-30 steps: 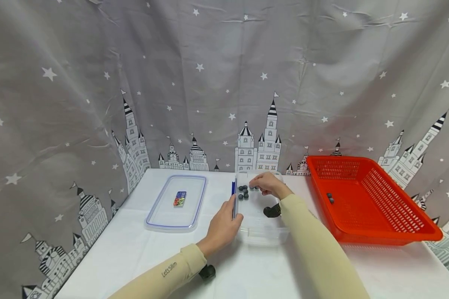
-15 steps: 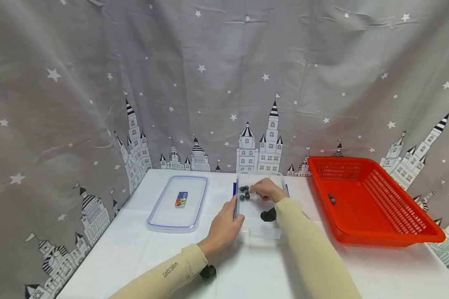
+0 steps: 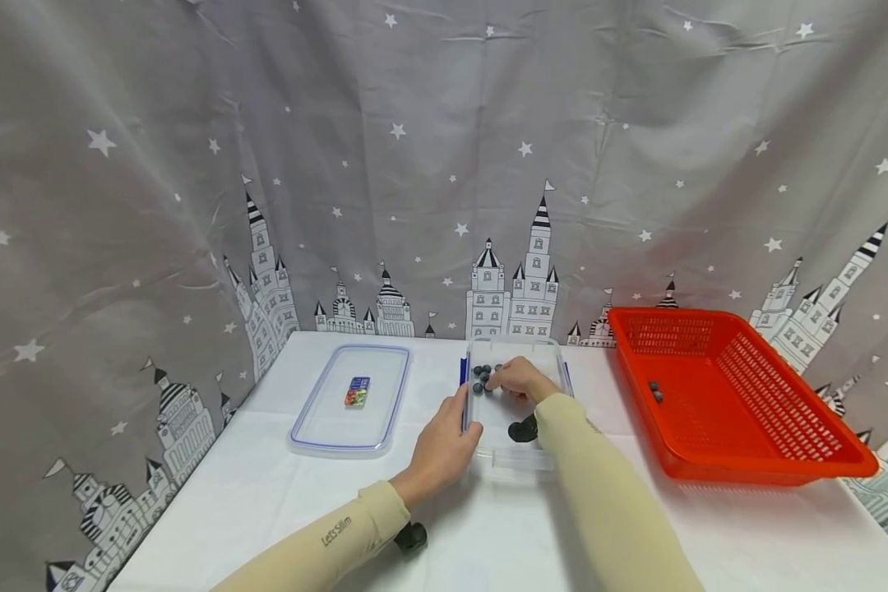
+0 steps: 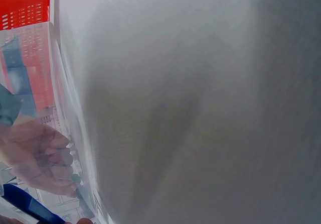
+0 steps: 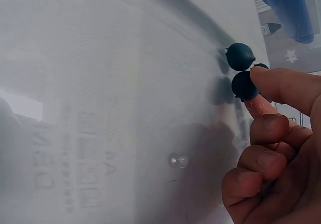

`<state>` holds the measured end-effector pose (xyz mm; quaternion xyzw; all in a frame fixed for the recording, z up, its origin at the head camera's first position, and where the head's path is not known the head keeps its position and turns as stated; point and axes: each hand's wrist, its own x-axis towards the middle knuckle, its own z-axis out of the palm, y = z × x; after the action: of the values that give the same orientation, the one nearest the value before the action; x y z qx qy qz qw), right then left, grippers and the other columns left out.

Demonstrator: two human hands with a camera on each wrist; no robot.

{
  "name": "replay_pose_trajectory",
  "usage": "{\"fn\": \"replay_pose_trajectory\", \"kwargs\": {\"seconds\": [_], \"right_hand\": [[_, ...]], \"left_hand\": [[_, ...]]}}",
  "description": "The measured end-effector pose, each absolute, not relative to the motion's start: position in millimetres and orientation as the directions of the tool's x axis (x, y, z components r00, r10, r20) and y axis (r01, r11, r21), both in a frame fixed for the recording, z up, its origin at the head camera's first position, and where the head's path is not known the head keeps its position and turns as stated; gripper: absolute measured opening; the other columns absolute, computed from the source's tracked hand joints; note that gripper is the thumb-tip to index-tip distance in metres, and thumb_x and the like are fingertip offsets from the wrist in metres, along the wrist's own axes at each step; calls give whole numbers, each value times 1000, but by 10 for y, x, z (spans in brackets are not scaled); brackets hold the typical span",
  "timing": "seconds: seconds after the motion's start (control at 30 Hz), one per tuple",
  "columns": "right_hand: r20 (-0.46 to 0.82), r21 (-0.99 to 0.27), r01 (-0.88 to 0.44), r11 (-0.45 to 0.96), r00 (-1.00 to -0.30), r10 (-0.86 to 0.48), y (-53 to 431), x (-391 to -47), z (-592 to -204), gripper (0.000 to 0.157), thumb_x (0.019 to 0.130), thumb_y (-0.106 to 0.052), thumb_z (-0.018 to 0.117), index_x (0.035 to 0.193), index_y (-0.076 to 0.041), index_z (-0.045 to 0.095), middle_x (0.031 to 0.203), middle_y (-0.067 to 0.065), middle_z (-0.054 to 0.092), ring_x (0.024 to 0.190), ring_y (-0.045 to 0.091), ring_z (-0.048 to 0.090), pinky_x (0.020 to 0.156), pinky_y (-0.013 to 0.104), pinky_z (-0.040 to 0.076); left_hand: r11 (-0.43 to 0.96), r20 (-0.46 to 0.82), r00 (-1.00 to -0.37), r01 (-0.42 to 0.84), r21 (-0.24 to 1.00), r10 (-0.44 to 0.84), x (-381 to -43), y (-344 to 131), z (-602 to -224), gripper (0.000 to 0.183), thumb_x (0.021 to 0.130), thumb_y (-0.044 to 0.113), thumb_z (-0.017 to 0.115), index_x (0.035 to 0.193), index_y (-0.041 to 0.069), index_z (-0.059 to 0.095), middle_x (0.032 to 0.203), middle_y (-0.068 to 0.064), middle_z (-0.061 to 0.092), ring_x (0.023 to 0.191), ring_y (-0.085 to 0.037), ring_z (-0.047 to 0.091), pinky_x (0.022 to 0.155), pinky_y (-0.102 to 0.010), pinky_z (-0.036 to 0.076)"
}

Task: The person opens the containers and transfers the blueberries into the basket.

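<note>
A clear plastic box [image 3: 514,462] with blue side latches stands mid-table in the head view. My left hand [image 3: 444,444] grips its left wall, beside a blue latch [image 4: 30,204]. Several small dark balls [image 3: 478,388] lie clustered on the box floor near the left wall. Inside the box, my right hand [image 3: 521,380] pinches one dark ball [image 5: 244,86] with small nubs between thumb and index finger, the other fingers curled. Another such ball [image 5: 239,57] sits right beside it in the right wrist view. A further ball is partly hidden behind the thumb.
A red perforated basket [image 3: 770,470] at the right holds a few dark balls [image 3: 655,392]. To the left lies a blue-sealed clear lid [image 3: 318,415] with a colourful label [image 3: 357,392]. A starry castle-print curtain [image 3: 444,164] hangs behind the table.
My right hand has shifted slightly leftward and nearer to me, its fingertips now at a ball in the cluster. The left hand keeps its hold on the box wall.
</note>
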<state>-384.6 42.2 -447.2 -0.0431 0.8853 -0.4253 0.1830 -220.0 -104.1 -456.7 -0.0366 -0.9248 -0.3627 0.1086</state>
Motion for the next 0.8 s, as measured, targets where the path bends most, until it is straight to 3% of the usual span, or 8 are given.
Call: {"fn": "replay_pose_trajectory", "kwargs": {"seconds": [0.23,0.57,0.67,0.8], "right_hand": [[-272,-744,68,665,-940,-208,391,-3891,-4553,37,80,-21,78,56,-15,51,52,-3,39,49,14,34,48,27,34],[-255,-747,45,663,-941,-224,389,-3851,-4500,15,83,-19,77,75,-7,70,50,-4,38,48,13,33,49,27,33],[-255,-744,39,667,-940,-229,392,-3845,-4488,15,84,-17,76,73,-10,70,51,-4,38,48,12,33,48,26,33],[-263,-740,32,671,-933,-246,395,-3832,-4443,32,85,-17,75,60,-14,55,51,-4,38,47,12,32,47,26,32]], "left_hand": [[736,244,-970,162,657,-5,-2208,-1044,-4573,70,96,30,48,158,5,30,141,-13,54,109,-23,58,99,-46,48],[737,244,-970,159,657,-8,-2226,-1051,-4581,71,95,32,48,158,6,31,140,-11,55,108,-21,58,99,-45,48],[737,242,-970,155,658,-12,-2224,-1049,-4586,71,95,33,48,158,7,30,139,-11,55,107,-21,58,98,-44,49],[737,237,-972,150,659,-14,-2218,-1048,-4592,71,95,33,48,159,8,30,140,-11,55,108,-21,58,100,-44,48]]}}
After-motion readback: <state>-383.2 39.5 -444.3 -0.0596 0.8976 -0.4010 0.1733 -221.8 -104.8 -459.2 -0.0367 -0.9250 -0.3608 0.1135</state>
